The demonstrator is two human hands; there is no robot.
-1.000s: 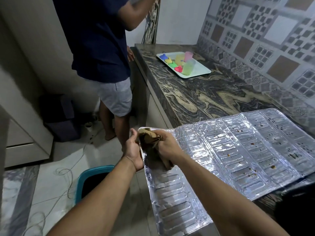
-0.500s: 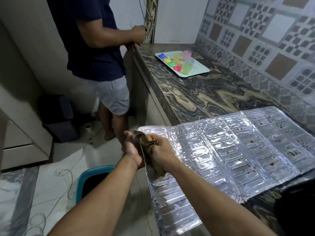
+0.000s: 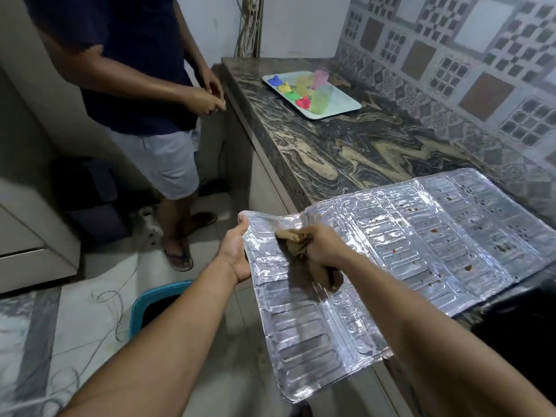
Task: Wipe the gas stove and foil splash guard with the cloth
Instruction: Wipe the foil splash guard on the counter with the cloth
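A silver foil splash guard [image 3: 391, 251] lies unfolded across the marble counter [image 3: 346, 145], its left panel hanging out over the floor. Brown food spots dot its right panels. My left hand [image 3: 236, 251] grips the left edge of the overhanging panel. My right hand [image 3: 323, 245] holds a crumpled brown cloth [image 3: 298, 246] pressed onto the foil near the panel's top. The gas stove shows only as a dark shape [image 3: 517, 314] at the right edge, mostly hidden.
Another person [image 3: 144, 85] in a dark shirt and grey shorts stands at the counter's far end. A white tray [image 3: 343, 106] with coloured plastic cups sits on the counter. A teal-rimmed bin [image 3: 147, 305] and loose cables [image 3: 105, 299] are on the floor.
My right hand with the cloth has slid rightward from the foil's top left corner. My left hand now grips the edge apart from the cloth. The other person lowered both arms.
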